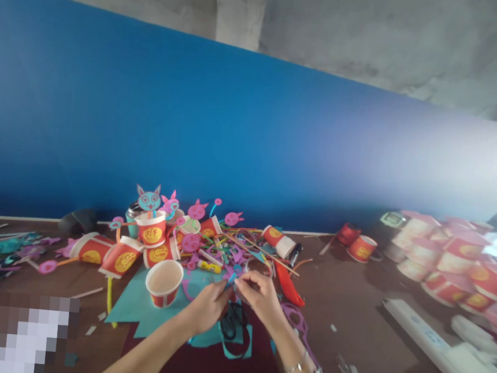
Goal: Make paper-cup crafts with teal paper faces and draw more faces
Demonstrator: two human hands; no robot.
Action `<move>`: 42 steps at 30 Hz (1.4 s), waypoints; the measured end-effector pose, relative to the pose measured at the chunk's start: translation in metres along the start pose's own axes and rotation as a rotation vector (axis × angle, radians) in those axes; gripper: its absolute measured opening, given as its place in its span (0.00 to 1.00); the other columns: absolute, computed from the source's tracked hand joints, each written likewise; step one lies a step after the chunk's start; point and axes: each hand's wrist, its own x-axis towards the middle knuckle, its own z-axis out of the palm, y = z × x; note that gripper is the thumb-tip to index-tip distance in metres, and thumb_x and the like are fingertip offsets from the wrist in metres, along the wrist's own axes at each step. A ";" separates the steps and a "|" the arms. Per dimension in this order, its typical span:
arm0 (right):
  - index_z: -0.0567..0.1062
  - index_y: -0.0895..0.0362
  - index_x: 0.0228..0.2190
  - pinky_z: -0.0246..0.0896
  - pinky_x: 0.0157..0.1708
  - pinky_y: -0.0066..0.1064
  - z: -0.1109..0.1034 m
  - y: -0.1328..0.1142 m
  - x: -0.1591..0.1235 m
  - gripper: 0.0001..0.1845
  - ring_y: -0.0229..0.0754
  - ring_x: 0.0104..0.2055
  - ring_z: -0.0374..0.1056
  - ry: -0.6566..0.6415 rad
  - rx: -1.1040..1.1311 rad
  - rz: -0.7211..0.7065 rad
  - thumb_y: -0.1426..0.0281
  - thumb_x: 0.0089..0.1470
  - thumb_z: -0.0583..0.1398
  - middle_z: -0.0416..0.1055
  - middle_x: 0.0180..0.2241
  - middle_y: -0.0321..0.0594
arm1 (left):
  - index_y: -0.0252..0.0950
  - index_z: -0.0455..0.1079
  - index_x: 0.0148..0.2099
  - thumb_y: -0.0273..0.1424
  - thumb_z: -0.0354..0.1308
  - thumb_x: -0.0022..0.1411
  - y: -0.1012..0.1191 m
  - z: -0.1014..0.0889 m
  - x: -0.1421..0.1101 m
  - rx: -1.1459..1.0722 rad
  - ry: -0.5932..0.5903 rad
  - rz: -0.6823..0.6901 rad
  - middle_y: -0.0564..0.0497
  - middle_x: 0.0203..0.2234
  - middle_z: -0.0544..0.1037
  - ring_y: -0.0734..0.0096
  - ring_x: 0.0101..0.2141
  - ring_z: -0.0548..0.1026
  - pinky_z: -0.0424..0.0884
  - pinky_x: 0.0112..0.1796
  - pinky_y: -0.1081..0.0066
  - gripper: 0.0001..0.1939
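Note:
My left hand [212,305] is closed on a small blue strip [231,280], which sticks up between its thumb and fingers. The fingers of my right hand [260,295] are bent in a pinch at the same strip; whether they grip it or only touch it is too small to tell. Both hands are above teal paper sheets [134,301]. Just below them lie black-handled scissors [231,324], partly hidden by my left hand. Left of my hands an open paper cup [164,283] stands upright on the teal paper. A yellow glue stick [209,266] lies just beyond my fingers.
Red paper cups [152,230] with pink and teal paper animal faces crowd the back left. Paper scraps and sticks [243,247] lie behind my hands, beside a red pouch-like item [288,286]. Stacked cups [460,257] and a white power strip [430,347] are at right.

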 end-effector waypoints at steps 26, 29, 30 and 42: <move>0.79 0.55 0.36 0.63 0.35 0.32 -0.015 -0.001 0.004 0.16 0.44 0.35 0.65 -0.041 -0.062 -0.110 0.59 0.47 0.63 0.69 0.34 0.43 | 0.35 0.66 0.25 0.30 0.46 0.60 0.038 -0.019 -0.004 -0.257 -0.229 -0.205 0.57 0.13 0.60 0.76 0.16 0.59 0.56 0.21 0.73 0.13; 0.78 0.55 0.26 0.62 0.35 0.33 -0.015 -0.002 0.004 0.12 0.45 0.35 0.65 -0.133 -0.055 -0.124 0.59 0.49 0.61 0.69 0.30 0.42 | 0.35 0.66 0.25 0.27 0.46 0.58 0.041 -0.022 -0.003 -0.206 -0.262 -0.157 0.57 0.13 0.62 0.77 0.16 0.60 0.57 0.21 0.74 0.12; 0.77 0.56 0.23 0.61 0.35 0.32 -0.015 -0.003 0.004 0.13 0.44 0.33 0.64 -0.154 -0.060 -0.124 0.59 0.50 0.61 0.68 0.27 0.41 | 0.35 0.67 0.24 0.26 0.46 0.58 0.041 -0.022 -0.003 -0.196 -0.266 -0.151 0.57 0.13 0.62 0.77 0.17 0.61 0.57 0.21 0.75 0.12; 0.62 0.56 0.10 0.47 0.19 0.27 -0.011 -0.015 0.006 0.28 0.34 0.19 0.49 -0.023 0.003 0.056 0.47 0.39 0.63 0.51 0.15 0.31 | 0.35 0.60 0.49 0.26 0.53 0.54 0.034 -0.009 -0.010 0.421 0.119 0.066 0.45 0.39 0.74 0.59 0.40 0.72 0.67 0.40 0.65 0.19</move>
